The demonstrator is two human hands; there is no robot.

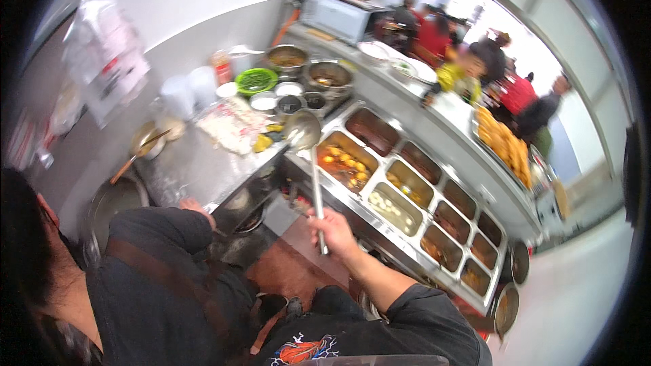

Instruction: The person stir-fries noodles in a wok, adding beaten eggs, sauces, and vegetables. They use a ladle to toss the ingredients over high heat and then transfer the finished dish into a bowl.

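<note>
My right hand [331, 234] grips the long handle of a metal ladle [303, 132]. The ladle's bowl hangs over the near-left corner of a steel steam-table counter [310, 175]. Beside the bowl, a rectangular pan [351, 160] holds round yellowish pieces in reddish-brown broth. Pale round pieces float in a neighbouring pan [396, 208] of cloudy liquid. Further pans contain dark or brown food, partly blurred. My left hand is out of view.
A co-worker in a dark shirt [152, 274] stands close on the left, a hand [196, 208] at the steel worktop [183, 173]. Bowls, a green basket of chopped greens [257, 81] and cups crowd its back. Fried dough sticks [501, 145] lie on the serving ledge; people are beyond.
</note>
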